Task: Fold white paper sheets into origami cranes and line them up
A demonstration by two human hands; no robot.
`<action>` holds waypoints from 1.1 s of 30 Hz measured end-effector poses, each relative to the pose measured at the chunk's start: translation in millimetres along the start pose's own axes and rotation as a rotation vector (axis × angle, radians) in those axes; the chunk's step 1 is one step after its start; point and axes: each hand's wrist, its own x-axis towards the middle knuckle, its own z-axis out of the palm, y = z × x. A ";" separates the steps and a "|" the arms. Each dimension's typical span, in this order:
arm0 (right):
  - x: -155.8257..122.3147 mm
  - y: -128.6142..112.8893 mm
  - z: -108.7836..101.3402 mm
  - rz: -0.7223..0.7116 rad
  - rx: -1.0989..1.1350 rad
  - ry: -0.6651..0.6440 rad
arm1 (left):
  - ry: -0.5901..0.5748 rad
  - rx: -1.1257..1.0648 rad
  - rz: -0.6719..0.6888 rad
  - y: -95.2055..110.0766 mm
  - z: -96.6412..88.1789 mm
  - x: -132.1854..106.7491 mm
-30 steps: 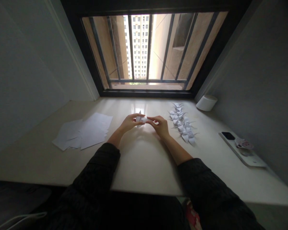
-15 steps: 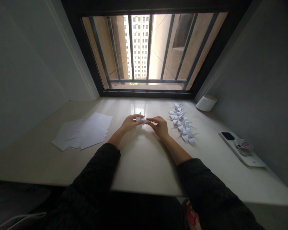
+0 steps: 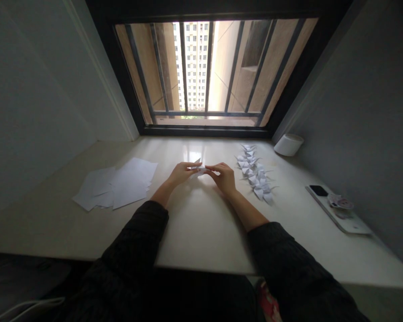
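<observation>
Between my two hands, just above the pale tabletop, is a small piece of folded white paper with a pointed flap sticking up. My left hand pinches its left side between thumb and fingers. The thumb and fingertips of my right hand are closed on its right end. My fingers cover part of the folds. To the right of my right hand lie several folded paper cranes, grouped in a slanting row. Loose sheets of white paper overlap in a spread pile left of my left hand.
A white phone with a decorated grip on its back lies at the right. Near the right wall, a white rounded object rests in the back corner. A barred window with a dark frame rises behind the table.
The folded paper has tilted slightly between my fingers, and its upright point has shifted a little right. My left hand has turned slightly; the right hand is almost unmoved.
</observation>
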 end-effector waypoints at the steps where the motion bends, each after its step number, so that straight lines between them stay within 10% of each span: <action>1: -0.2 -0.2 0.1 0.004 0.006 0.005 | 0.003 0.023 0.007 -0.7 0.1 -0.1; 33: 0.3 -9.2 -2.4 0.048 0.040 0.093 | 0.202 0.545 0.111 26.1 14.3 -11.9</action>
